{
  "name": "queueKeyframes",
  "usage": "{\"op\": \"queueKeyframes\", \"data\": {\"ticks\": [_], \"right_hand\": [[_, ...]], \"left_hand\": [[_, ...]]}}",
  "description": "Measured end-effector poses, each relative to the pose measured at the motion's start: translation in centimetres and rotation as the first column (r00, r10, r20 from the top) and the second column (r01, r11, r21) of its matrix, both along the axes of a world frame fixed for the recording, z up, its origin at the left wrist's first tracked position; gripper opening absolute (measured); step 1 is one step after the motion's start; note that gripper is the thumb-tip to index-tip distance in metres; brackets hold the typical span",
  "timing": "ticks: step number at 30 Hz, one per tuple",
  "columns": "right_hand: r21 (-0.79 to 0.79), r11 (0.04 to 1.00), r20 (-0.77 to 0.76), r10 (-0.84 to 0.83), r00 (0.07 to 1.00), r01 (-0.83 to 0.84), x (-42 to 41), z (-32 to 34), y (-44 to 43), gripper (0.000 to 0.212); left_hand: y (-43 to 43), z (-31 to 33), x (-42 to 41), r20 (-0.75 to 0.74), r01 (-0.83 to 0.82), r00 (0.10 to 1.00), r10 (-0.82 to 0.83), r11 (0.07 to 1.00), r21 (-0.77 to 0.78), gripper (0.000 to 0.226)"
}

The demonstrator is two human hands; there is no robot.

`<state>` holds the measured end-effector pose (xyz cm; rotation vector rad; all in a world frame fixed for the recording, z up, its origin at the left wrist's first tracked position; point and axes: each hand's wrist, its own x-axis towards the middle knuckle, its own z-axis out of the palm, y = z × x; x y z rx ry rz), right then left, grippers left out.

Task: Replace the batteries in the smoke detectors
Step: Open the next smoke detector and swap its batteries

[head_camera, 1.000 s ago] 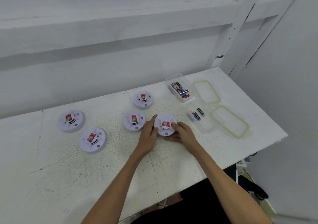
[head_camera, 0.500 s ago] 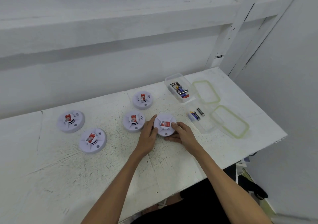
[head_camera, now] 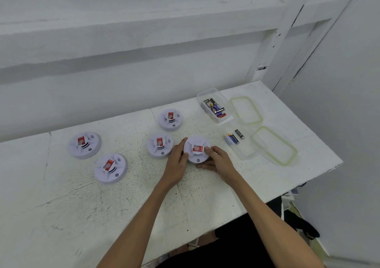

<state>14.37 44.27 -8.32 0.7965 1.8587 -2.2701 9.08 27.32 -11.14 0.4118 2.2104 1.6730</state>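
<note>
Smoke detector (head_camera: 196,151) between both hands' fingers (head_camera: 208,149)

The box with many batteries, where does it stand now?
In the head view, the box stands at the table's far right, between the rearmost smoke detector and a green-rimmed lid.

we grip a round white plastic smoke detector with a red label (head_camera: 196,150) between our left hand (head_camera: 176,162) and right hand (head_camera: 219,161) on the white table (head_camera: 82,216).

The tabletop (head_camera: 61,216) is rough, speckled white paint; each smoke detector (head_camera: 192,154) is smooth matt white plastic; the box (head_camera: 207,91) by the tabletop's right edge is clear plastic
</note>
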Motion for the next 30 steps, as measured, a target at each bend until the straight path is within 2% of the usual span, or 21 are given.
{"op": "queueKeyframes", "data": {"ticks": [30], "right_hand": [[0.010, 1.000, 0.002, 0.005, 1.000, -0.005, 0.18, 0.55, -0.18, 0.037]], "left_hand": [[-0.02, 0.32, 0.18, -0.001, -0.002, 1.000, 0.002, 1.000, -0.018, 0.050]]}}
